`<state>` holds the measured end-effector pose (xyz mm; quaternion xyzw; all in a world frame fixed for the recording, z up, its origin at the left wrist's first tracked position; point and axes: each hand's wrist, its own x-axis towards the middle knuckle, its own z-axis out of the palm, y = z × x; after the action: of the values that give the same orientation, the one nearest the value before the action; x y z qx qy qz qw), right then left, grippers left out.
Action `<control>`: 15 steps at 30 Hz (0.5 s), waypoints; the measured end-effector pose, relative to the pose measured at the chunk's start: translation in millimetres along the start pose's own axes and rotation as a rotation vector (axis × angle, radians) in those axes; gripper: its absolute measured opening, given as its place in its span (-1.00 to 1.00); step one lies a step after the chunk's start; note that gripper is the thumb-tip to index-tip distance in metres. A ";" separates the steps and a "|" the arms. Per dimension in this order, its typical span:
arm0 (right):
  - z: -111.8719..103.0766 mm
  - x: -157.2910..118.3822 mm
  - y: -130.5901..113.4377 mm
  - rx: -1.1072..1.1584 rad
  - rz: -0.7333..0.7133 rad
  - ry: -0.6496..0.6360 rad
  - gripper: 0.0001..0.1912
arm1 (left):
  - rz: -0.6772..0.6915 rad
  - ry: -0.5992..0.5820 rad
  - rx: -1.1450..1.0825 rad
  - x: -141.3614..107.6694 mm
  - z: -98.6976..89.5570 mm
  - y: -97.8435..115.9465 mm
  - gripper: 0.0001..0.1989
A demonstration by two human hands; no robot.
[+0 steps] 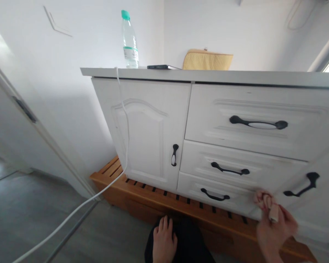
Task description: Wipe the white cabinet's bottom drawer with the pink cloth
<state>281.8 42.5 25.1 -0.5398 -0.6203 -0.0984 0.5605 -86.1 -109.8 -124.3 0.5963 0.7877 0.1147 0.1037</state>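
Observation:
My right hand (279,232) is closed around a crumpled, pinkish-beige cloth (262,199), slightly blurred. It is low at the front of the white cabinet (150,146), close to the right end of the bottom drawer (192,182). Whether the cloth touches the panel there is hard to tell. My left hand (164,237) rests on my dark-clothed knee, with its fingers stretched out and nothing in it. Black handles sit on the drawers and doors, among them the bottom drawer handle (215,195) and the right door handle (303,185). All doors and drawers in view are closed.
A slatted wooden bench (142,202) supports the cabinet. On top stand a clear bottle with a green cap (130,44), a dark phone-like object (159,67) and a yellow quilted piece (207,60). A white cable (127,142) hangs down the left front across the floor.

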 end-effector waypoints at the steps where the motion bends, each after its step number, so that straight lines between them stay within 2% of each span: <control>1: 16.4 -0.5 -12.2 0.015 0.043 0.078 -0.53 | 0.000 0.007 0.001 -0.1 -0.2 -0.9 -0.45; 4: 64.5 -14.5 -50.7 0.045 0.079 0.143 -0.54 | -0.003 0.011 -0.006 -0.4 -2.1 -1.5 -0.45; 6: 88.5 -28.7 -77.5 0.069 -0.001 0.003 -0.54 | -0.001 0.007 -0.032 -0.5 -4.6 -0.6 -0.45; 9: 111.1 -40.0 -118.8 0.049 -0.154 -0.230 -0.47 | 0.003 0.003 -0.075 -0.3 -8.2 1.1 -0.46; 12: 130.5 -33.9 -160.0 0.026 -0.258 -0.296 -0.43 | 0.002 0.013 -0.059 0.5 -7.8 1.1 -0.47; 15: 157.4 -26.2 -193.5 0.012 -0.421 -0.377 -0.54 | 0.003 0.010 -0.024 1.7 -3.4 -0.9 -0.46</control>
<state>32.6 65.3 42.1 -0.4045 -0.8127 -0.1068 0.4057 -88.4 -108.6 -121.4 0.5958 0.7858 0.1272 0.1067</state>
